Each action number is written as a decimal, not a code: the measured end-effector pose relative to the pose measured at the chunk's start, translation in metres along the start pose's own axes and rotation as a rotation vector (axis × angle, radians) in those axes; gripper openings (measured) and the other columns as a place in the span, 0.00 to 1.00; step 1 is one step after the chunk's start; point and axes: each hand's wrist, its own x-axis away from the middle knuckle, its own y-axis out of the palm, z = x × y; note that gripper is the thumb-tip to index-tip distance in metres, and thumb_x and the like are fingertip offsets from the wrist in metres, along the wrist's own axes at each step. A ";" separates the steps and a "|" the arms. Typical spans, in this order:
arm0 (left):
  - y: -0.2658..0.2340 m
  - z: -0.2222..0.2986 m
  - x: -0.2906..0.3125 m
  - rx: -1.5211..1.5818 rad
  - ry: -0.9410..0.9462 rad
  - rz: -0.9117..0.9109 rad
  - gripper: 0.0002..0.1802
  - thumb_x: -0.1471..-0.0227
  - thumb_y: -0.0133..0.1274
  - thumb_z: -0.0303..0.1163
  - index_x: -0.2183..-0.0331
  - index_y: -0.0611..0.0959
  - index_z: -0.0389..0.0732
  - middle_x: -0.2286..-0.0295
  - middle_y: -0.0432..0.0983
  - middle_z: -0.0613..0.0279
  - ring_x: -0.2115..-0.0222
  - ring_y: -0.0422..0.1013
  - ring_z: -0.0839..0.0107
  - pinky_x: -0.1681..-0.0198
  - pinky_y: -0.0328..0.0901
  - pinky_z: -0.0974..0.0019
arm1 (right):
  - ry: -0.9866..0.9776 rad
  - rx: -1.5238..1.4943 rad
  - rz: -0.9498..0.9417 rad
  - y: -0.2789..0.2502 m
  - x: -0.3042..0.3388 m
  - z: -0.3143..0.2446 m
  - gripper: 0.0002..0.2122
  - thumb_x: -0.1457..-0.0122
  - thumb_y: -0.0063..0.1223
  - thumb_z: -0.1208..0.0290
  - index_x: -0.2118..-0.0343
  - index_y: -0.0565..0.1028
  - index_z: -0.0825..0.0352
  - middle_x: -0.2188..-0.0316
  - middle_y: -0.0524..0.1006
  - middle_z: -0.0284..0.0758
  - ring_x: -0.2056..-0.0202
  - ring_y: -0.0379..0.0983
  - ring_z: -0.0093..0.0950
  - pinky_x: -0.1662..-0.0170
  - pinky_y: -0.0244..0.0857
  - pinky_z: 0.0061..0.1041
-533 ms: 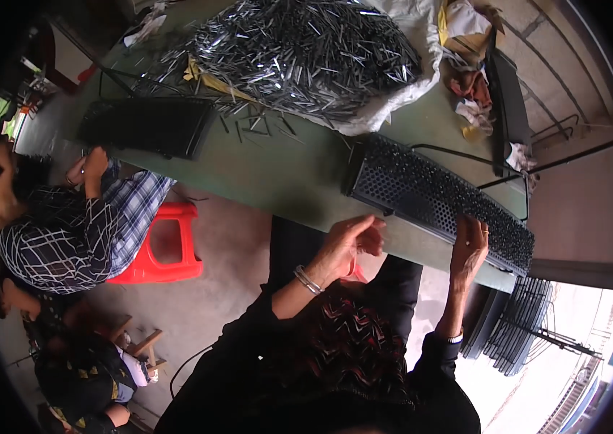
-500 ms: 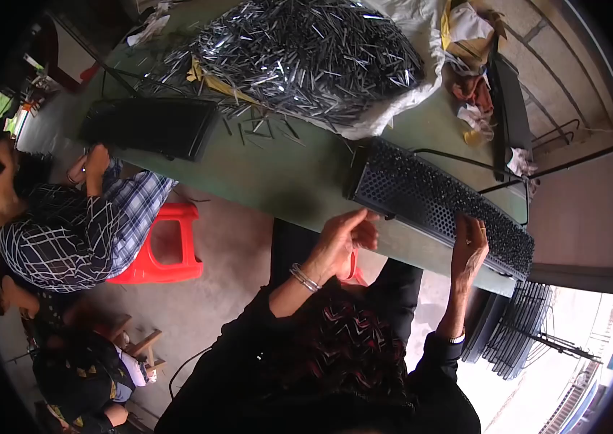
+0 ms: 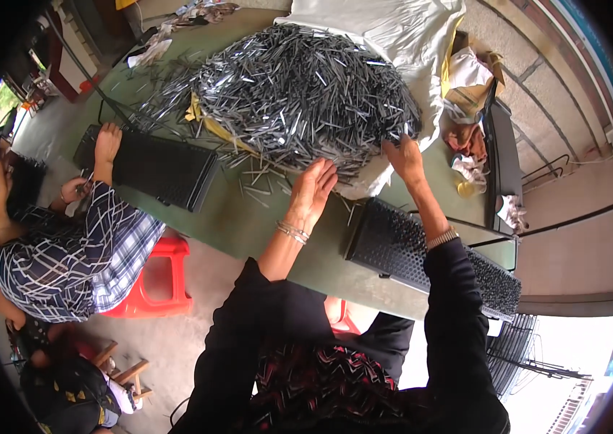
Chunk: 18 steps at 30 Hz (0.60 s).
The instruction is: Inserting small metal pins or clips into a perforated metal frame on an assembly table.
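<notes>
A big heap of short dark metallic strips (image 3: 306, 94) lies on the green table in front of me. My left hand (image 3: 310, 192), fingers stretched out, is at the heap's near edge. At its right edge is my right hand (image 3: 405, 158), thumb and fingers apart around the strips; I cannot make out any strip held. Below my right forearm, a long black perforated panel (image 3: 386, 235) rests along the table's near edge. Its right part is densely covered with small dark bits, while bare holes show towards the left.
Under the heap, a white sack (image 3: 393, 32) spreads over the green table (image 3: 241, 231). A co-worker (image 3: 53, 249) sits at left with both hands at another black panel (image 3: 151, 166). There are also a red stool (image 3: 183, 286), black racks (image 3: 512, 354) and a cardboard box (image 3: 469, 90).
Both my hands have moved from the perforated panel up to the heap, the left from its near edge, the right from its top. The co-worker's hand has moved up onto the other panel.
</notes>
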 end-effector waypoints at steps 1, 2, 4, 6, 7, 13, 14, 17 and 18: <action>0.000 0.003 -0.007 -0.013 -0.010 0.032 0.25 0.47 0.52 0.35 0.51 0.67 0.31 0.47 0.61 0.46 0.46 0.58 0.57 0.41 0.55 0.58 | 0.095 0.062 0.031 0.002 -0.013 0.005 0.22 0.54 0.57 0.57 0.69 0.73 0.78 0.69 0.76 0.54 0.64 0.74 0.46 0.59 0.66 0.35; -0.001 0.004 -0.013 -0.024 -0.015 0.027 0.29 0.47 0.53 0.36 0.49 0.64 0.31 0.46 0.59 0.44 0.44 0.56 0.55 0.40 0.53 0.57 | 0.165 0.026 -0.039 0.000 -0.026 0.012 0.27 0.58 0.60 0.58 0.63 0.70 0.79 0.63 0.73 0.58 0.59 0.71 0.49 0.55 0.65 0.37; -0.003 0.005 -0.021 -0.028 -0.037 0.041 0.29 0.47 0.53 0.36 0.49 0.63 0.30 0.46 0.59 0.45 0.44 0.56 0.55 0.40 0.53 0.57 | 0.091 0.146 0.043 0.009 -0.034 0.023 0.28 0.58 0.60 0.60 0.59 0.67 0.78 0.59 0.70 0.59 0.55 0.68 0.51 0.52 0.64 0.38; -0.004 0.001 -0.027 -0.041 -0.069 0.064 0.29 0.47 0.52 0.37 0.49 0.64 0.29 0.47 0.60 0.45 0.45 0.58 0.56 0.40 0.53 0.57 | 0.102 0.264 -0.054 0.010 -0.045 0.035 0.33 0.59 0.58 0.67 0.51 0.59 0.76 0.50 0.59 0.62 0.50 0.60 0.56 0.46 0.59 0.40; -0.008 0.000 -0.030 -0.040 -0.074 0.070 0.29 0.47 0.52 0.37 0.49 0.64 0.29 0.47 0.60 0.45 0.45 0.58 0.56 0.40 0.53 0.57 | 0.107 0.265 -0.061 0.011 -0.050 0.036 0.33 0.59 0.58 0.67 0.51 0.59 0.76 0.50 0.59 0.62 0.50 0.60 0.56 0.46 0.59 0.40; -0.002 -0.005 -0.057 -0.083 -0.025 0.049 0.23 0.48 0.52 0.34 0.52 0.70 0.31 0.52 0.68 0.51 0.49 0.64 0.62 0.44 0.58 0.61 | 0.239 0.275 -0.147 0.010 -0.075 0.051 0.21 0.53 0.50 0.67 0.58 0.66 0.77 0.57 0.68 0.58 0.51 0.64 0.52 0.47 0.61 0.39; 0.000 -0.005 -0.065 -0.148 0.052 0.092 0.22 0.48 0.52 0.34 0.53 0.71 0.33 0.54 0.70 0.55 0.52 0.66 0.64 0.46 0.59 0.63 | 0.226 0.286 -0.087 0.010 -0.073 0.049 0.19 0.53 0.49 0.67 0.61 0.67 0.77 0.59 0.69 0.57 0.51 0.64 0.51 0.48 0.61 0.39; 0.009 -0.001 -0.095 -0.304 0.163 0.194 0.11 0.50 0.53 0.30 0.63 0.77 0.40 0.66 0.74 0.65 0.64 0.68 0.75 0.56 0.61 0.71 | 0.132 0.342 0.052 0.014 -0.065 0.045 0.15 0.51 0.47 0.69 0.64 0.69 0.76 0.60 0.70 0.58 0.54 0.66 0.52 0.53 0.64 0.41; 0.004 0.004 -0.105 -0.440 0.211 0.149 0.05 0.52 0.53 0.29 0.69 0.77 0.41 0.71 0.72 0.68 0.68 0.64 0.78 0.62 0.59 0.72 | 0.022 0.282 0.157 0.019 -0.063 0.040 0.13 0.50 0.46 0.68 0.66 0.70 0.74 0.64 0.73 0.54 0.57 0.68 0.51 0.54 0.64 0.41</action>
